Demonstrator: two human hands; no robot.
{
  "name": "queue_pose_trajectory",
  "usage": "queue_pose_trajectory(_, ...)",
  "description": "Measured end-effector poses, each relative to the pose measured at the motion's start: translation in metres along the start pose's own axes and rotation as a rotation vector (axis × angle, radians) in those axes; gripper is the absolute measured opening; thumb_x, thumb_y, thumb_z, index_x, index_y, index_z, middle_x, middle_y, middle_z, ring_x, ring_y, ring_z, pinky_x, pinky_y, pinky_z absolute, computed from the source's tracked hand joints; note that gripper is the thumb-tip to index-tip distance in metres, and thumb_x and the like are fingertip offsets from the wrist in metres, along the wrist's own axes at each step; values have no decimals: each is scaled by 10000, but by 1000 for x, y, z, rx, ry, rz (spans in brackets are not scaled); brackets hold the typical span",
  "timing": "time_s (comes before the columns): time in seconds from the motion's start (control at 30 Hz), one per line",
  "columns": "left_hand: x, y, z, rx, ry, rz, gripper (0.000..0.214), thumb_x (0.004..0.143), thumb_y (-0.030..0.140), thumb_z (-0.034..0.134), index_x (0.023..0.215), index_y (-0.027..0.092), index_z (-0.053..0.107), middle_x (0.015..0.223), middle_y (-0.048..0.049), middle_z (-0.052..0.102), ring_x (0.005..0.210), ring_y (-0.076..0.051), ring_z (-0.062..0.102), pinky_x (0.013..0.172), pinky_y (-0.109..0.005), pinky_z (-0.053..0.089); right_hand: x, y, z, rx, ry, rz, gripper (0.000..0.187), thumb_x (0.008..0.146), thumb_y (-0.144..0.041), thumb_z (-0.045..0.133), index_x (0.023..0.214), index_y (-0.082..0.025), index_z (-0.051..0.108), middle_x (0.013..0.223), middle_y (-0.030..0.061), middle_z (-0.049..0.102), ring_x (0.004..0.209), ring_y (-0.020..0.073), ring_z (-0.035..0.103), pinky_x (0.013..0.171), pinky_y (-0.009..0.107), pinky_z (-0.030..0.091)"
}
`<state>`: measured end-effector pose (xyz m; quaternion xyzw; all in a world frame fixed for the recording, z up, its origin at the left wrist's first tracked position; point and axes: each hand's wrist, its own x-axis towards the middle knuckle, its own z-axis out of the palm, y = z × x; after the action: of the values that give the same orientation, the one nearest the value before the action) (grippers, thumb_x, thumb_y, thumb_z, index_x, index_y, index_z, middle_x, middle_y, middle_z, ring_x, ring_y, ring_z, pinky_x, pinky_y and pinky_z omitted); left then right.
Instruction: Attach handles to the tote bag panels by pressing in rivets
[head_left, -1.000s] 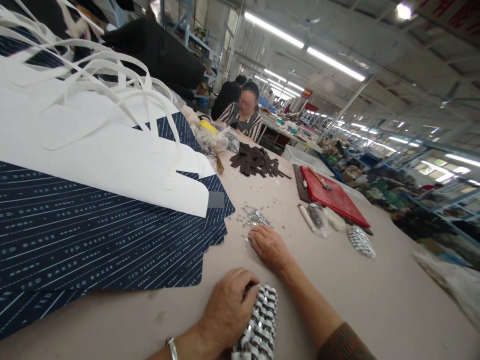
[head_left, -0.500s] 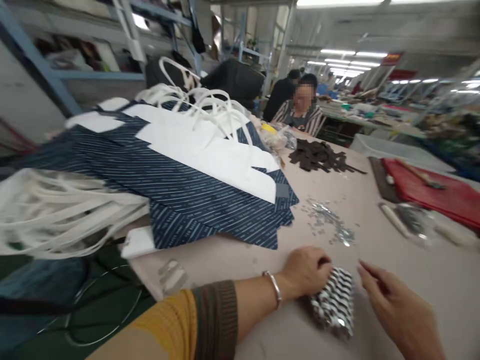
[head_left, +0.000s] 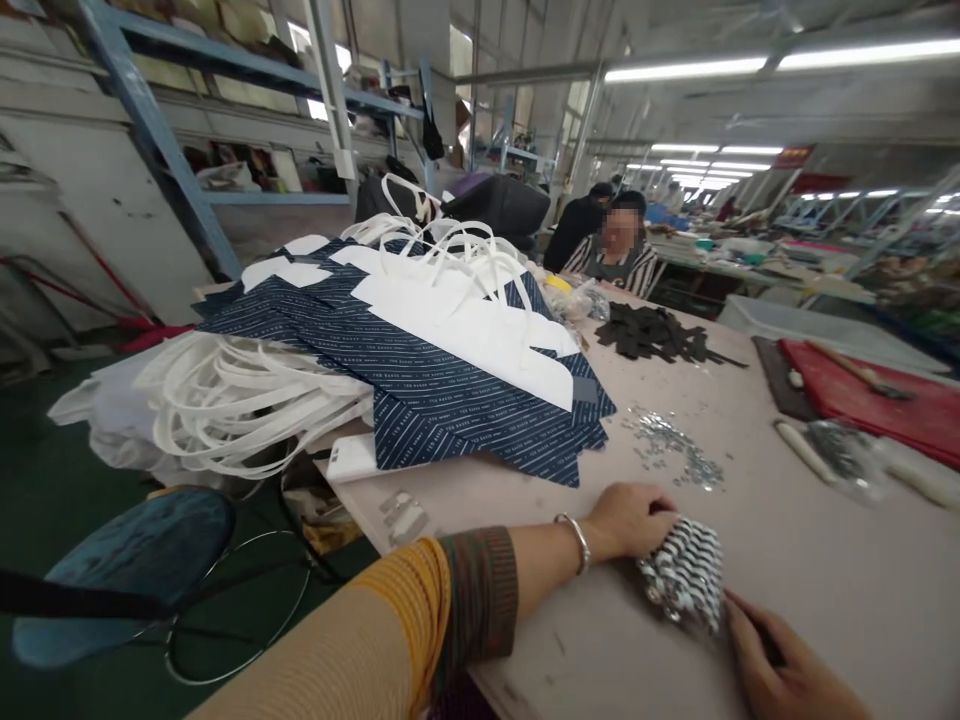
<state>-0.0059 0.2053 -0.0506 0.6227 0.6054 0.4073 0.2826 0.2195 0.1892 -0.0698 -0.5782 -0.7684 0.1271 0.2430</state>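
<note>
Silver-and-dark woven piece (head_left: 688, 570), long axis apparently near to far, lies between the left hand (head_left: 628, 519), pinching its far-left edge, and the right hand (head_left: 784, 660), half-curled beside its near-right corner, contact unclear.

On the table (head_left: 840, 560) before you, the woven piece (head_left: 688, 572) lies between your left hand (head_left: 631, 520) and your right hand (head_left: 784, 660), scattered bits (head_left: 675, 447) just beyond it. Fabric panels (head_left: 469, 405) lie to your left; a hammer (head_left: 855, 367) rests on the pad (head_left: 877, 405) at right.
</note>
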Motion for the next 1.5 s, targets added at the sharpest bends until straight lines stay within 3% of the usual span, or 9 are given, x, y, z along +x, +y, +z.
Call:
queue_pose_trajectory(0.13, -2, 1, -3, -9, 7, 12, 228, 853, 279, 581, 970, 154, 732, 960, -51, 746, 854, -153, 655, 791, -243, 513, -2, -11, -4, -35, 0, 57, 441, 706, -604, 498, 922, -310, 746, 901, 45, 774, 772, 312, 726, 658, 394, 553)
queue_pose_trajectory(0.23, -3, 2, -4, -12, 1, 17, 207, 854, 256, 580, 966, 160, 726, 948, -37, 742, 855, -138, 653, 791, -237, 511, -3, -15, -4, 5, 7, 67, 451, 723, -592, 500, 934, -279, 749, 919, 55, 771, 753, 293, 715, 699, 385, 537)
queue_pose_trajectory(0.43, 0, 0, -1, -54, -18, 4, 159, 906, 256, 588, 971, 148, 685, 976, -51, 712, 915, -165, 650, 875, -367, 512, -2, -25, -3, 124, 79, 22, 440, 762, -503, 504, 921, -181, 757, 895, 113, 765, 776, 286, 692, 749, 382, 490)
queue_pose_trajectory(0.83, 0, 7, -5, -83, -49, 71, 236, 955, 310, 500, 1045, 176, 672, 1073, -80, 702, 1035, -215, 628, 1005, -441, 418, -1, -33, -3, 213, 75, -13, 311, 887, -366, 470, 958, -201, 724, 916, 52, 760, 802, 197, 677, 785, 305, 490)
queue_pose_trajectory(1.0, -2, 8, -5, -154, -61, -5, 351, 828, 378, 627, 1116, 181, 666, 959, -84, 722, 909, -244, 651, 893, -376, 470, 0, -36, -5, 269, 51, 36, 309, 901, -403, 478, 935, -227, 730, 955, 55, 751, 869, 203, 655, 819, 307, 450)
queue_pose_trajectory(1.17, -1, 7, -1, -376, -87, -84, 473, 706, 310, 711, 1146, 160, 625, 953, -71, 702, 841, -200, 648, 832, -334, 505, 3, -40, -7, 368, 44, 153, 371, 881, -494, 501, 759, -214, 711, 760, 51, 711, 747, 199, 617, 730, 303, 450)
queue_pose_trajectory(1.27, 2, 6, -1, -539, -114, -133, 480, 664, 266, 718, 1114, 139, 606, 940, -77, 697, 868, -194, 653, 822, -326, 515, 12, -43, -3, 498, 24, 252, 396, 857, -520, 530, 970, -183, 706, 739, 51, 708, 683, 202, 632, 628, 298, 482)
queue_pose_trajectory(1.37, 4, 4, -2, -677, -133, -189, 503, 627, 242, 729, 1099, 137, 592, 929, -74, 691, 871, -192, 655, 798, -317, 518, 24, -48, 4, 666, -9, 364, 580, 829, -531, 561, 1228, -112, 593, 780, 77, 727, 614, 212, 659, 509, 302, 507)
queue_pose_trajectory(1.5, 2, 5, -6, -808, -139, -245, 512, 657, 271, 710, 1132, 145, 565, 1019, -86, 679, 896, -184, 650, 809, -306, 515, 35, -59, 11, 828, -7, 442, 681, 749, -524, 646, 1258, -79, 575, 867, 98, 737, 651, 214, 677, 539, 312, 542)
